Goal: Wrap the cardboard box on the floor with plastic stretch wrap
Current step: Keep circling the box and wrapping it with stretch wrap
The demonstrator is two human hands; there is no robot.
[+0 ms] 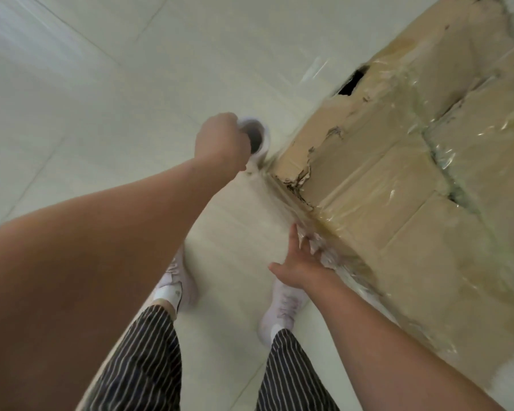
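left hand, fingers curled, grips the upright white plastic-wrap roll just beside a corner of the torn brown cardboard box, while the nearer right hand, fingers spread, presses film onto its side.

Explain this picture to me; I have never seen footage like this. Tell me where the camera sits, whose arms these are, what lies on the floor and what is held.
There is no machine here. A person wears one camera on the head, so you look down along their own arms. The left hand grips a roll of stretch wrap at its hollow end. A band of film runs from the roll to the torn corner of the box. The box lies on the tiled floor, already partly covered in shiny film. The right hand, fingers straight, presses bunched film against the box's side. Below are the person's shoes.
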